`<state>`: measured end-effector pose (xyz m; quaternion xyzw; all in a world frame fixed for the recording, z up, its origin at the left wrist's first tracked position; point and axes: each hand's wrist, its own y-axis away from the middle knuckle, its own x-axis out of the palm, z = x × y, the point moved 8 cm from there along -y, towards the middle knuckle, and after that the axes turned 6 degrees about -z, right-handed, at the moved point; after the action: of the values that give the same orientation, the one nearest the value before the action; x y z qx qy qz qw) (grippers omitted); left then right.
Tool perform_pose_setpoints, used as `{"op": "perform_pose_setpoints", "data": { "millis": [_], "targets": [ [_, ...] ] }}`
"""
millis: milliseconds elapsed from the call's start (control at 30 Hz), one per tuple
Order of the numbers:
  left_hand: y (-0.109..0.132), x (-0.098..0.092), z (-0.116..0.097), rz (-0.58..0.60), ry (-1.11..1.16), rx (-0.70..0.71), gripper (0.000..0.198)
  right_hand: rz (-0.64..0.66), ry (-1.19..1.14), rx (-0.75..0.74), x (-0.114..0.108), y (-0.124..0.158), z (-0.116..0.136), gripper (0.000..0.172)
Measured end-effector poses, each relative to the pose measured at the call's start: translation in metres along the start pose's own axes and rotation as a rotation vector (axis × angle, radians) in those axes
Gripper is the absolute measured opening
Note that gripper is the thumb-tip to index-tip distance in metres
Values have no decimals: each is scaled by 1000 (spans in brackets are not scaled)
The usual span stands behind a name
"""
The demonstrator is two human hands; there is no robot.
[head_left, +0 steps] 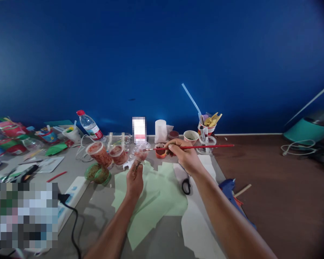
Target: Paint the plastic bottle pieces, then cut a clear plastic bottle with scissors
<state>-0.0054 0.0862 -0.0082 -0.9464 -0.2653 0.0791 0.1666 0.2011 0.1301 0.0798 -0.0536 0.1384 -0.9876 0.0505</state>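
My right hand (180,154) is closed round a long red paintbrush (210,146), its bristle end pointing left. The tip reaches the clear plastic piece (140,152), which looks like part of a bottle and has reddish smears low down. My left hand (135,178) is closed on that piece from below, and its exact shape is blurred. Just behind my right hand stands a small orange-rimmed cup of dark red paint (160,152). Left of my hands are two red-smeared clear cups (98,153) and a green container with brown contents (98,174).
Pale green paper (156,201) and white paper (199,230) lie beneath my arms, with black-handled scissors (186,186). A blue glue gun (229,189) sits at the table's right edge. A water bottle (89,126) leans at the back; a power strip (72,194) lies left.
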Motion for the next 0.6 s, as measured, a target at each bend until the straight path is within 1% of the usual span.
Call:
{"op": "perform_pose_setpoints", "data": {
  "millis": [100,200,400,500,600],
  "targets": [
    [1,2,3,23,0,5,34,41,-6,-25,7,2,0,17],
    [2,2,4,33,8,9,34,59,41,-12,11,2,-4,17],
    [0,-2,3,-18,44,-40,35,19,43,51,1,0,-5,15],
    [0,0,-1,-9,83,-27,38,33,29,2,4,2,-2,17],
    [-1,3,1,20,120,-25,39,75,77,-49,10,3,-1,19]
  ]
}}
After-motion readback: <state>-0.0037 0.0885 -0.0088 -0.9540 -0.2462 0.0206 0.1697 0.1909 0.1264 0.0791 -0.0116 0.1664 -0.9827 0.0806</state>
